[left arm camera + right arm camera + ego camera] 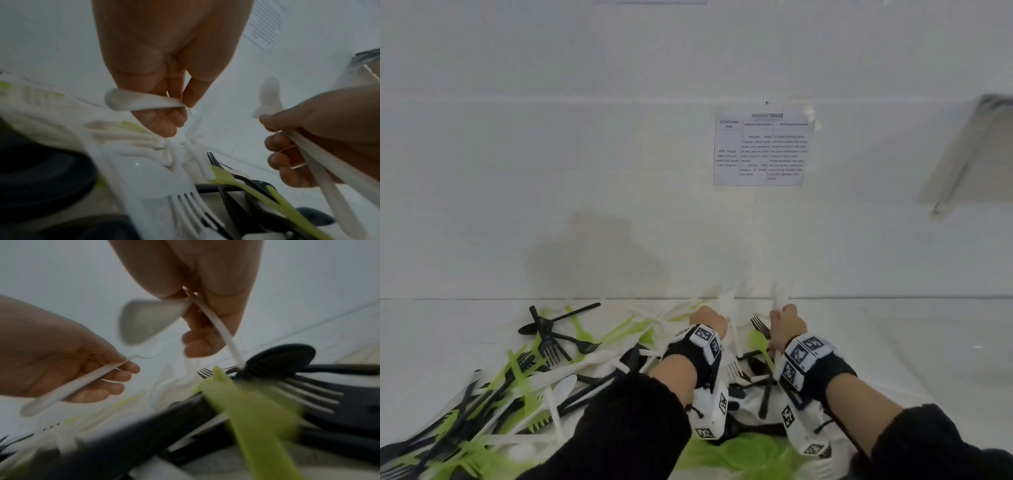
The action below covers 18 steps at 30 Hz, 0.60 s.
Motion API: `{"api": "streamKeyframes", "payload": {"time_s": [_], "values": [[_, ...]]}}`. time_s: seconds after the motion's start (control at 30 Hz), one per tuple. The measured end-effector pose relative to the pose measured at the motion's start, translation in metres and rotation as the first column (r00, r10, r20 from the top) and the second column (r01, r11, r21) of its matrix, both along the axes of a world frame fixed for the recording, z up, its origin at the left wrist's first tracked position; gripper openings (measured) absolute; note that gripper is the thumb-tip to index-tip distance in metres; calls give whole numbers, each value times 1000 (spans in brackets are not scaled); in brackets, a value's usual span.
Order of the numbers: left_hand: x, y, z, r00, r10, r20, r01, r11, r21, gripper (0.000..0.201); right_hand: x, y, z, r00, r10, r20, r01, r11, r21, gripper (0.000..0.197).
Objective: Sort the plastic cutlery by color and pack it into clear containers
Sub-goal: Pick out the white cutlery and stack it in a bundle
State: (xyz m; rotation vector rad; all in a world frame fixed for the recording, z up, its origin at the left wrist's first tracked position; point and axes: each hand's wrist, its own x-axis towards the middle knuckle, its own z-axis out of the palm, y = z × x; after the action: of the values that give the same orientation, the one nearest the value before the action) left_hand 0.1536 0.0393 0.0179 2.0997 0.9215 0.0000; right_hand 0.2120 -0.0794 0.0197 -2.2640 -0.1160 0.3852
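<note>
Hands each pinch white cutlery above the mixed pile [517,387]: my left hand [164,91] curled on 1 white spoon [139,101], my right hand [207,305] on another white piece [218,326]. Thin handles may slip back among green and black pieces, I judge.

Printed sheet [763,150], perhaps taped, on wall [551,137]

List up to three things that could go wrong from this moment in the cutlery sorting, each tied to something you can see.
1. Each hand grips white cutlery: the left hand a white piece, the right hand a white spoon. Reaching for more might loosen either grip.
2. The mixed pile is tangled, so pulling one piece may drag black or green ones along.
3. No clear container shows in any view, so the white pieces may get set back among the colours.
</note>
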Motion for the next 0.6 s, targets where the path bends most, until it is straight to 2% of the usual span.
{"api": "streamKeyframes", "payload": {"time_s": [0.07, 0.2, 0.37, 0.43, 0.53, 0.6], "values": [[9, -7, -2, 999, -30, -36, 31, 999, 24, 24, 6, 0, -2, 997, -34, -63, 35, 999, 22, 35], [23, -15, -11, 995, -43, -88, 49, 996, 71, 33, 15, 2, -1, 996, 22, -91, -36, 987, -158, 38], [37, -17, -18, 989, -93, -111, 111, 981, 162, 24, 22, 11, 2, 990, 81, -113, -107, 962, -249, 31], [40, -17, -19, 987, -103, -125, 122, 981, 150, 30, 24, 13, 1, 984, 125, -126, -155, 951, -269, 28], [40, -14, -17, 986, -99, -137, 117, 984, 131, 16, 28, 19, -5, 974, 173, -144, -208, 935, -288, 19], [38, -12, -18, 990, -77, -115, 87, 993, 80, 34, 29, 22, -8, 972, 176, -156, -213, 940, -266, 22]]}}
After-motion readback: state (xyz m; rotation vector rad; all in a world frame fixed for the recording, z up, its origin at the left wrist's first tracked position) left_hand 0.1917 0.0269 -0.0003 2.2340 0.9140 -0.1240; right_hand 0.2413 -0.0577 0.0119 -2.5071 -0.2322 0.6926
